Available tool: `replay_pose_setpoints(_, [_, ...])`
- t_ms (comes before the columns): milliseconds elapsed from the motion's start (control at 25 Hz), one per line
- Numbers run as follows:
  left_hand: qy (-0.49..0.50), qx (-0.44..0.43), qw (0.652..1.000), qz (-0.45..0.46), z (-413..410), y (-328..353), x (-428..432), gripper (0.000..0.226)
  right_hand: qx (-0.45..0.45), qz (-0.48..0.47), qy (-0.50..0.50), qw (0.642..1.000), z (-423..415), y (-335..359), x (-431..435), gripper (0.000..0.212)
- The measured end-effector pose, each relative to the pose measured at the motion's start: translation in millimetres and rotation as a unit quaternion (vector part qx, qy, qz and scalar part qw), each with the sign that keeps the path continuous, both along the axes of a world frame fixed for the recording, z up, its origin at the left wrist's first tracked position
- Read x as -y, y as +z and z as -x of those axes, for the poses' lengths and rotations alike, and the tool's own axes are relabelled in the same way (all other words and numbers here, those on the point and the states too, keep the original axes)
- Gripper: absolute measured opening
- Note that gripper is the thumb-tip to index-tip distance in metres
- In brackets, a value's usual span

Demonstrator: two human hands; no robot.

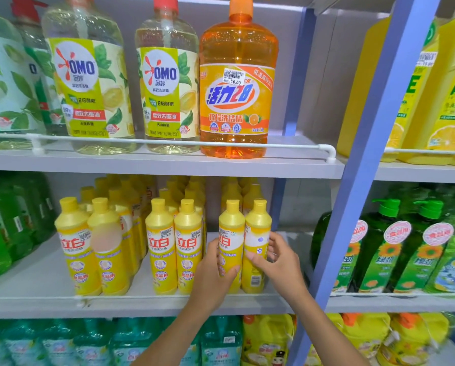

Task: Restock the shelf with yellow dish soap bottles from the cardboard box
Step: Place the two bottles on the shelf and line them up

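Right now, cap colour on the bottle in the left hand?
Yellow cap, matching the bottle that the left hand grips. Head view.

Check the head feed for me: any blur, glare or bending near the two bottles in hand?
Head view: sharp and evenly lit around the left hand, right hand and the yellow bottles they grip; only soft sheen on bottle shoulders; the wide lens tilts the blue upright; lower-right yellow packs are smeared; a blurred patch hides one label at left.
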State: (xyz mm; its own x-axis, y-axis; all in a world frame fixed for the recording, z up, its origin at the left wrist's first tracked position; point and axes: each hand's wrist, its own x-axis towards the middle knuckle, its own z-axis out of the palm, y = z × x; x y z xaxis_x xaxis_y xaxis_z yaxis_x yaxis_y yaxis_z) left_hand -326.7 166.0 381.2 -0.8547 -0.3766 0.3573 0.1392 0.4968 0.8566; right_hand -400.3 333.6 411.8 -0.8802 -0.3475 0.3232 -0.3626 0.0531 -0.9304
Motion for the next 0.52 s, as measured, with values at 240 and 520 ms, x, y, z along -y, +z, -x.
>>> replay_pose_setpoints(240, [0.033, -0.009, 0.999, -0.016, 2, -4, -6, 0.068, 0.022, -0.009, 0.072, 0.997, 8, -5, -8, 0.054])
replay_pose_setpoints(520, [0.041, -0.013, 0.998, -0.040, 0, -6, -11, 0.066, 0.019, 0.034, 0.020, 0.999, 1, -4, -2, 0.062])
